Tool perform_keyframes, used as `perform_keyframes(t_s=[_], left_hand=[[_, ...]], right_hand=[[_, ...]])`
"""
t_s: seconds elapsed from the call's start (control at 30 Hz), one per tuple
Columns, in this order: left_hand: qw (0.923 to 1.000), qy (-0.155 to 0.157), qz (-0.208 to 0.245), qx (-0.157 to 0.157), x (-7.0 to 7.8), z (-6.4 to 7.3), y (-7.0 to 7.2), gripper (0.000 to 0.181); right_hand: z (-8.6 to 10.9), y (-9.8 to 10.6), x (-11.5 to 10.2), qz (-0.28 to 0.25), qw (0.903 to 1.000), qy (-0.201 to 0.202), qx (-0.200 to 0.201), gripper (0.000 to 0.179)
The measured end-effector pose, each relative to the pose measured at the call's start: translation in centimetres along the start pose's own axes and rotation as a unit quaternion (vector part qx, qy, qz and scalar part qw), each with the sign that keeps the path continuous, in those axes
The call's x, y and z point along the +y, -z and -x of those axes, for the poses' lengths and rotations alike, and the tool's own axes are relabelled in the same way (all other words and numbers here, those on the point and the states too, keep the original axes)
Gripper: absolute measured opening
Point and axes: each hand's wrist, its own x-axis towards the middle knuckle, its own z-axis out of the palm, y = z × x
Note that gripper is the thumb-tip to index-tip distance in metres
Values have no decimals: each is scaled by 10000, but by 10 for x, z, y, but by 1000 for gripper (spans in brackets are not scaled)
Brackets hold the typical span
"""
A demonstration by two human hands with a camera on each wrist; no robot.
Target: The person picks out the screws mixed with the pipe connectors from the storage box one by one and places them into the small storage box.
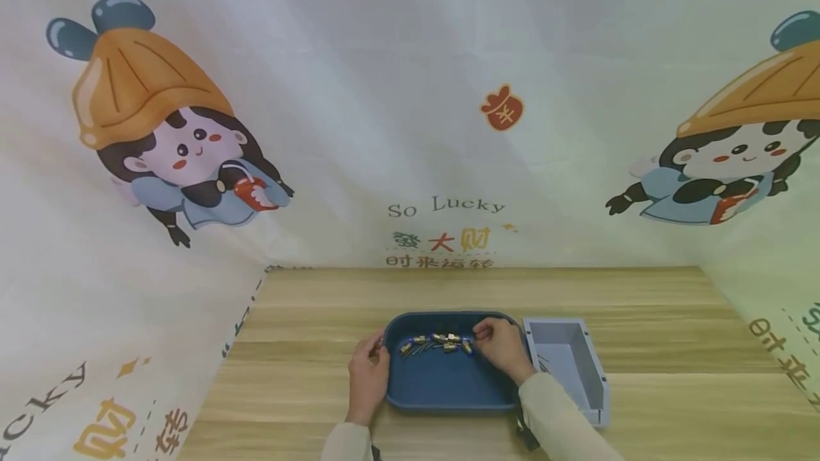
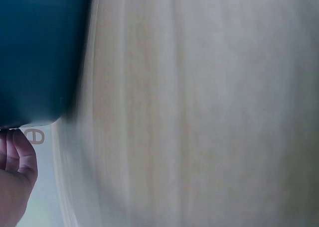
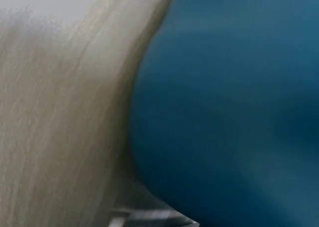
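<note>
A dark blue tray (image 1: 451,383) lies on the wooden table. Across its far half several small brass fittings with blue rings (image 1: 450,338) are spread, beside thin screw-like metal pieces (image 1: 419,349). At the tray's left side my left hand (image 1: 369,375) grips the rim; in the left wrist view the curled fingers of this hand (image 2: 15,162) meet the tray's edge (image 2: 40,87). Over the tray's right part, my right hand (image 1: 502,347) has its fingertips bent together close to the rightmost fitting. Whether anything is between them is too small to tell. The right wrist view shows the tray's wall (image 3: 214,107), no fingers.
A grey open bin (image 1: 573,368) stands against the tray's right side, with a few thin pieces (image 1: 543,361) at its left inside, partly behind my right forearm. A printed cloth (image 1: 359,126) hangs behind and along both sides of the table (image 1: 307,347).
</note>
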Motion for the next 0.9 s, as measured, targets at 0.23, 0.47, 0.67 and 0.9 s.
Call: perform_keyframes(t_s=[0.23,0.47,0.67,0.9], left_hand=[[10000,29,34,18,-2,5,-2,32],[9999,-34,100,37,-4,7,-4,32],[9998,-47,162,49,-3,8,-5,31],[9997,-137,152,93,-4,9,-7,31]], right_hand=[[6,-2,4,142,9999,-85,-7,13],[8,-3,7,260,9997,20,14,13],[7,-3,9,429,9990,92,64,15],[6,-4,13,785,9968,163,50,14]])
